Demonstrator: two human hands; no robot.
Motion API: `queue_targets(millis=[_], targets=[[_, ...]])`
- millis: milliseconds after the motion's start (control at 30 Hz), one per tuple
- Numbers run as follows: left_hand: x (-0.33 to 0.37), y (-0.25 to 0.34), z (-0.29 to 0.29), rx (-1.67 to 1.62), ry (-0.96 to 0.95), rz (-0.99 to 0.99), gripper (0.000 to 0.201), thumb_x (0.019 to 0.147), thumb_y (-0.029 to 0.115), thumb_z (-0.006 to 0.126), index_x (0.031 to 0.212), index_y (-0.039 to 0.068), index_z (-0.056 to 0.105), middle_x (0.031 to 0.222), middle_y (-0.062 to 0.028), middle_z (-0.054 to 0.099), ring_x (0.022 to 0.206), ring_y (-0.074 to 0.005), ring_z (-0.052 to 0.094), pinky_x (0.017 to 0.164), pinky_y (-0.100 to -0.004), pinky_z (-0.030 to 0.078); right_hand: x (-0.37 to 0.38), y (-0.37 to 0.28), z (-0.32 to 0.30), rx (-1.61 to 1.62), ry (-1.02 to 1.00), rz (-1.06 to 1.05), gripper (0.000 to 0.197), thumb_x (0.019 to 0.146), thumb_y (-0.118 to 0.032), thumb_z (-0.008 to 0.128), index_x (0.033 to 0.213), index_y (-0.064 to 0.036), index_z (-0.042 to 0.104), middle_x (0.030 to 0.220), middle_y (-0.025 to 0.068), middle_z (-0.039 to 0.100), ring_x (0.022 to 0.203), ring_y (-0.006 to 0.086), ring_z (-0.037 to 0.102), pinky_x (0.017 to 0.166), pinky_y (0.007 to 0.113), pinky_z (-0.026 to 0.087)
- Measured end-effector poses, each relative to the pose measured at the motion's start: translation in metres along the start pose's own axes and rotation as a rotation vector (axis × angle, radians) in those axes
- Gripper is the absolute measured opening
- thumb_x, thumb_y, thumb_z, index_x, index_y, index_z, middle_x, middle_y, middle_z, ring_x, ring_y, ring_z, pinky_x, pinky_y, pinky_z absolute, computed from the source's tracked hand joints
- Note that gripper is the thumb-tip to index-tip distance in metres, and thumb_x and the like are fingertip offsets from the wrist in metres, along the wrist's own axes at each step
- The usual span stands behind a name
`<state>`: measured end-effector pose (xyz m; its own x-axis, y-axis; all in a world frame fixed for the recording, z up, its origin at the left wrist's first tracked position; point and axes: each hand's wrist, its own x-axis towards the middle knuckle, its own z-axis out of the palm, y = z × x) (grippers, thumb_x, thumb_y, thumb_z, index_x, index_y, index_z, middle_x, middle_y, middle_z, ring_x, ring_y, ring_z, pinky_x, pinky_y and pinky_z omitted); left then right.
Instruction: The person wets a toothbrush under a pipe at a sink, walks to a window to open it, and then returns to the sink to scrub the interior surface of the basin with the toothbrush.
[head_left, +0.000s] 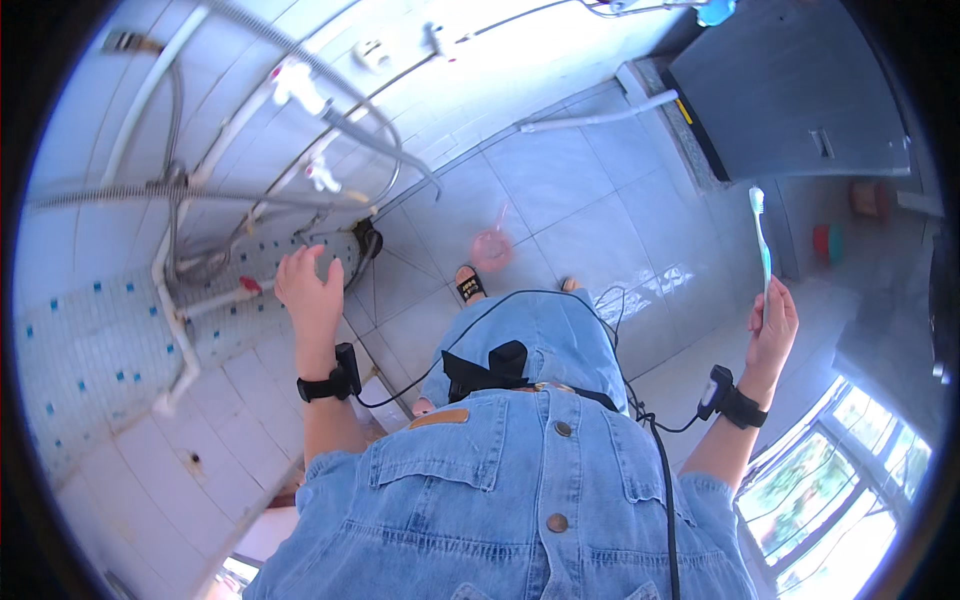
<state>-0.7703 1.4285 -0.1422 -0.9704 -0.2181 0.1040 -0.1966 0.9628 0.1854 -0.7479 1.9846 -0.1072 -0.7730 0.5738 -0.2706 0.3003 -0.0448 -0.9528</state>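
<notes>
My right hand holds a white and teal toothbrush upright by the lower handle, its bristle head pointing away from me. Out to the left, my left hand is raised with thumb and fingers apart and nothing in it. Nearest to that hand are a white pipe with a red valve handle and the mosaic-tiled wall. A black strap with a small device sits on each wrist, and a black cable runs from each toward my waist.
Pipes and a grey corrugated hose run along the left wall. A pink see-through dipper rests on the tiled floor ahead of my feet. At the far right stands a dark door; a red and green container is below it. A window is at lower right.
</notes>
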Motion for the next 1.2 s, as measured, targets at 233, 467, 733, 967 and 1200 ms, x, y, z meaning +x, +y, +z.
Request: queue_targets(millis=[233,467,733,967,1200], targets=[[0.035,0.093,0.023,0.024,-0.06,0.057,0.035,0.074,0.026,0.062,0.105,0.01,0.057,0.115,-0.0135,0.053,0.116,-0.0356,0.038,0.097,-0.0472,0.025,0.071,0.003,-0.028,-0.041,0.053,0.031,0.022,0.089,-0.017,0.051,0.099,0.0009,0.058,0.062,-0.0001,0.05,0.047,0.0041,0.039,0.041,0.016,0.029],[0.028,0.195,0.024,0.046,-0.04,0.05,0.037,0.074,0.027,0.062,0.106,0.01,0.056,0.117,-0.0137,0.051,0.116,-0.0364,0.037,0.098,-0.0487,0.024,0.17,-0.014,-0.071,-0.034,-0.04,0.022,0.022,0.089,-0.017,0.052,0.099,0.0012,0.058,0.061,-0.0004,0.049,0.047,0.0037,0.038,0.041,0.017,0.029],[0.035,0.233,0.025,0.046,0.041,-0.001,0.037,0.073,0.027,0.062,0.106,0.01,0.057,0.117,-0.014,0.051,0.116,-0.0361,0.037,0.098,-0.0477,0.023,0.21,-0.016,-0.086,0.0,-0.096,-0.015,0.021,0.089,-0.017,0.052,0.098,0.0016,0.058,0.061,-0.0007,0.049,0.046,0.0035,0.038,0.041,0.016,0.029],[0.059,0.263,0.036,0.038,0.025,0.1,0.036,0.075,0.029,0.06,0.106,0.011,0.057,0.118,-0.0127,0.052,0.116,-0.0347,0.04,0.098,-0.0461,0.026,0.202,-0.026,-0.11,0.063,0.008,-0.034,0.02,0.089,-0.017,0.051,0.098,-0.0004,0.058,0.061,-0.0008,0.049,0.046,0.0032,0.037,0.042,0.016,0.029],[0.089,0.293,0.054,-0.024,-0.001,0.247,0.036,0.075,0.028,0.061,0.105,0.009,0.057,0.116,-0.0149,0.053,0.114,-0.0355,0.041,0.097,-0.0445,0.027,0.175,-0.016,-0.14,0.034,0.126,-0.041,0.019,0.09,-0.016,0.05,0.097,-0.0005,0.058,0.061,-0.0003,0.049,0.046,0.0038,0.037,0.042,0.017,0.028]])
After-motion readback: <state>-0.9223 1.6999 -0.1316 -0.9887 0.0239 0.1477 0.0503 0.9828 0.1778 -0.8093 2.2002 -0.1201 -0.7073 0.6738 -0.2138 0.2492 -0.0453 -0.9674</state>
